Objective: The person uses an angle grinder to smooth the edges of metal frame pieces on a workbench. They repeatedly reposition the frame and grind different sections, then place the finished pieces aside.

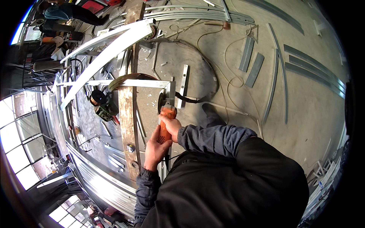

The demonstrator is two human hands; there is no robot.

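Note:
An orange angle grinder (165, 125) is gripped in both of my hands. My left hand (154, 148) wraps round the rear of its body, fingers closed. Farther forward, my right hand (173, 127) is closed on the body near the grinder's head. The dark disc (161, 102) stands on edge at the left of the head, right beside the corner of a metal frame (167, 88). Whether the disc touches the metal I cannot tell. One bar of that frame runs left across a worn wooden plank (127, 110).
A spirit level (183, 86) lies on the floor right of the frame corner. Left of the plank stands a green machine with a wire spool (99, 98). Hoses (228, 72) curl over the concrete. Metal strips (254, 70) lie at right. Another person (72, 13) is at the far left.

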